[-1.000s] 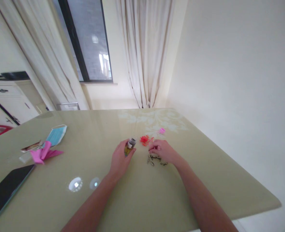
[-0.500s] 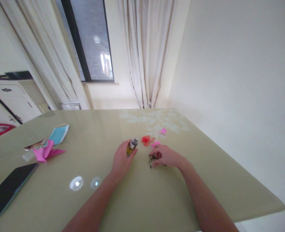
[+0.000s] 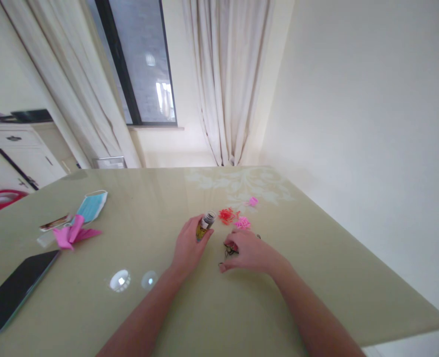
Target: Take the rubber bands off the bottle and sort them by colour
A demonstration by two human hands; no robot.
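Observation:
A small clear jar [image 3: 205, 226] with an uncovered mouth and yellowish and dark contents is held tilted in my left hand [image 3: 185, 247], fingers wrapped round its body. My right hand [image 3: 249, 252] is lowered over a scatter of thin black elastic bands [image 3: 230, 250], thumb and fingers apart around some of them. One black loop lies by the thumb tip, and another shows behind the hand. Beyond the hands lie a pile of red bands [image 3: 226, 215] and a pile of pink bands [image 3: 242, 223]. My palm hides part of the black scatter.
A small pink piece [image 3: 253, 201] lies farther back on the table [image 3: 152, 198]. On the left are a pink folded paper shape [image 3: 72, 234], a blue face mask [image 3: 93, 206] and a dark phone [image 3: 16, 290]. A wall [image 3: 360, 124] runs along the right.
My right hand has come from beside the pink pile down onto the black bands, and its fingers have spread. The pink pile is now uncovered. My left hand keeps holding the jar.

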